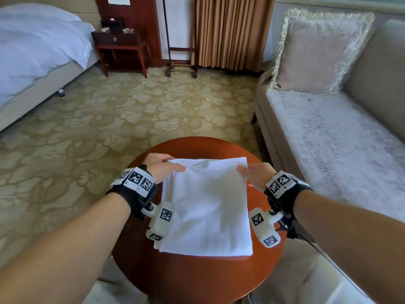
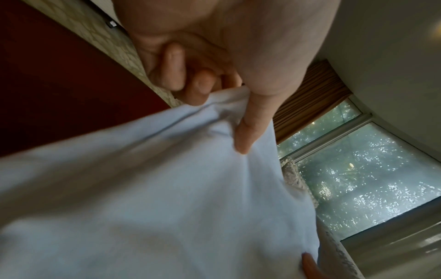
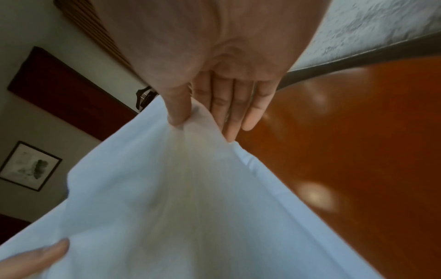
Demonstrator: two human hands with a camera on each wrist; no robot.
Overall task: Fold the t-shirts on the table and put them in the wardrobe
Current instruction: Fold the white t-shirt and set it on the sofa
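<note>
Head camera alone shows the whole folded white t-shirt [image 1: 206,207] lying on the round wooden table [image 1: 203,279]. Wrist cameras reveal the grips: the left hand [image 1: 161,166] pinches its far left corner between thumb and curled fingers [image 2: 198,88]; the right hand [image 1: 255,175] pinches the far right corner, other fingers [image 3: 248,109] straight.

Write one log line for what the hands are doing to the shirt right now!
stage: folding | left hand: pinches far left corner of white t-shirt | right hand: pinches far right corner | t-shirt: partly folded, on round wooden table
</note>
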